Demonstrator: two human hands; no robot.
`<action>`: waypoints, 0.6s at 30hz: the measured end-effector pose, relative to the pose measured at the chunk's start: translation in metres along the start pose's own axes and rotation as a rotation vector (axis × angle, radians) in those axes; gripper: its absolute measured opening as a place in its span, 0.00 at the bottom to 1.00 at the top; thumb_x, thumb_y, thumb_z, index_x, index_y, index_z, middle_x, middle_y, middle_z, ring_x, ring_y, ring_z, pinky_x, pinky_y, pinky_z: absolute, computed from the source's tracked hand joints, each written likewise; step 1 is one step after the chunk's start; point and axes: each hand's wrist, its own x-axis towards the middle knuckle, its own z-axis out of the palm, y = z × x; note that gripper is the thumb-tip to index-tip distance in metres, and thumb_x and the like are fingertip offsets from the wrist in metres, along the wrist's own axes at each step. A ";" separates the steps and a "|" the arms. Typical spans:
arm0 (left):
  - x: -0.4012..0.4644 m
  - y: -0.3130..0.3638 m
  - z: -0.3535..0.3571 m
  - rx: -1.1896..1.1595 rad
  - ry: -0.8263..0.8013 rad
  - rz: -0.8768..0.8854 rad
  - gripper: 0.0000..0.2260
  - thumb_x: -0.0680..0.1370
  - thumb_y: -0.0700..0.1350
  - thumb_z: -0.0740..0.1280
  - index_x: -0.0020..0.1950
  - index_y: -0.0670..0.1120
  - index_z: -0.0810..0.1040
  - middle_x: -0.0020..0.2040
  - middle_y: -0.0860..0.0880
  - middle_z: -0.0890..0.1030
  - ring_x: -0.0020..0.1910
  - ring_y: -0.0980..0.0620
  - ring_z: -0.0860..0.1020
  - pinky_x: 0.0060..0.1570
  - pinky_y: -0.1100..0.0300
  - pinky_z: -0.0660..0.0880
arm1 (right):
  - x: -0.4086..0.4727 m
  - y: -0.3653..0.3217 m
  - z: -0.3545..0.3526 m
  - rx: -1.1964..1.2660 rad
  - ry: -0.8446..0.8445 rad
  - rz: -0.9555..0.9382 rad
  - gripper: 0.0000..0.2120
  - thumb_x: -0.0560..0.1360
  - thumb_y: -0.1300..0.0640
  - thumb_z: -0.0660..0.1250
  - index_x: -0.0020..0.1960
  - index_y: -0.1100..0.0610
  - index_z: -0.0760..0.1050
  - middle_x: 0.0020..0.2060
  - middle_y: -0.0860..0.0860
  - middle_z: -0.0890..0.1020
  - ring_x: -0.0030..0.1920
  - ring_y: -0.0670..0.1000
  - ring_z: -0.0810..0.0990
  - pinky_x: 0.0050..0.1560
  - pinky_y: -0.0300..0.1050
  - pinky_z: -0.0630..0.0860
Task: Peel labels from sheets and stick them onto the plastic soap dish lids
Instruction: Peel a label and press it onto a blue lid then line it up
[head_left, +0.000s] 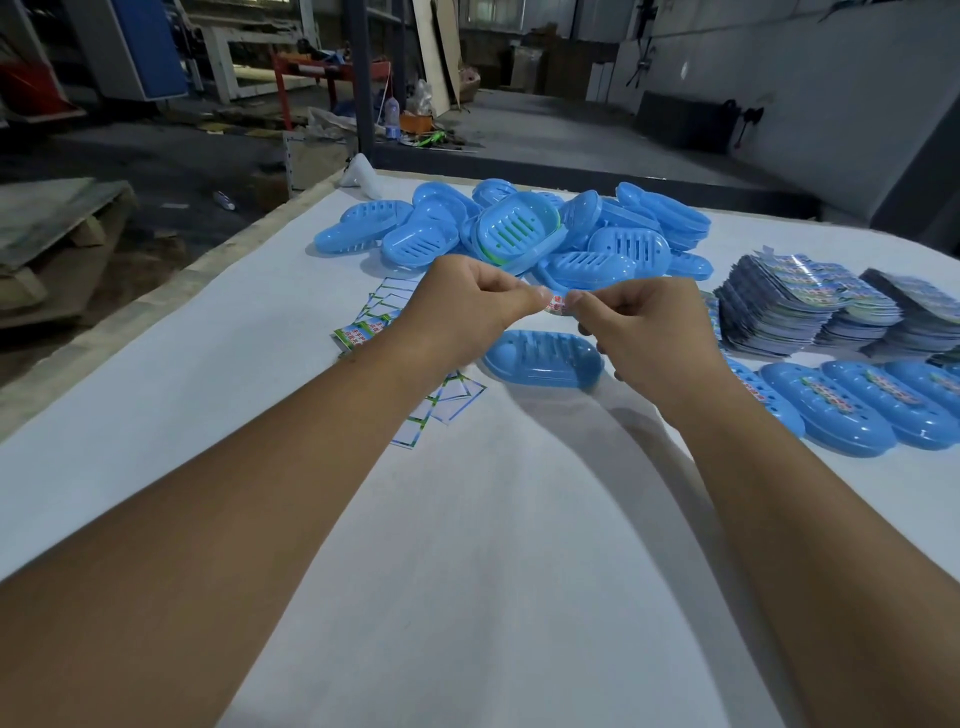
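**Both hands pinching a label above a blue lid**

The left hand (470, 299) and right hand (636, 325) are meeting over the bench (493, 519), each grip clamped on one end of a small glossy label (557, 305); most of the label is lying hidden behind the fingertips, so its print is hard to make out. Just below it, a smooth oval lid (543, 359) of blue plastic, ribbed with slots, is resting on the white cloth-like bench top. Behind, a loose heap of matching blue lids (519, 228) is sprawling. Flat peeled backing sheets (384, 306) are lying under the left wrist. At right, fanned stacks of label sheets (810, 306) are standing beside labelled lids (852, 405), which are running off the frame edge. The near bench is lying open between the forearms.
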 end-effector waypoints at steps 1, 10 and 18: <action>0.000 -0.001 0.000 -0.003 0.001 0.004 0.08 0.72 0.55 0.76 0.43 0.51 0.87 0.38 0.56 0.85 0.37 0.65 0.80 0.38 0.68 0.73 | 0.000 0.001 -0.001 0.006 -0.011 0.018 0.14 0.74 0.46 0.73 0.34 0.53 0.84 0.32 0.54 0.84 0.30 0.48 0.74 0.35 0.49 0.75; 0.005 -0.008 0.002 0.083 0.065 -0.013 0.08 0.72 0.53 0.76 0.38 0.49 0.85 0.31 0.54 0.82 0.24 0.64 0.74 0.22 0.71 0.68 | 0.001 0.000 -0.003 0.066 -0.082 0.121 0.15 0.72 0.51 0.74 0.37 0.64 0.81 0.33 0.62 0.80 0.31 0.52 0.71 0.27 0.43 0.68; 0.000 -0.013 0.008 0.271 0.010 0.000 0.19 0.68 0.61 0.76 0.37 0.44 0.85 0.23 0.52 0.76 0.22 0.51 0.68 0.27 0.62 0.67 | 0.000 0.007 -0.002 -0.095 -0.168 0.134 0.19 0.72 0.45 0.76 0.29 0.55 0.78 0.18 0.43 0.70 0.19 0.43 0.65 0.20 0.33 0.61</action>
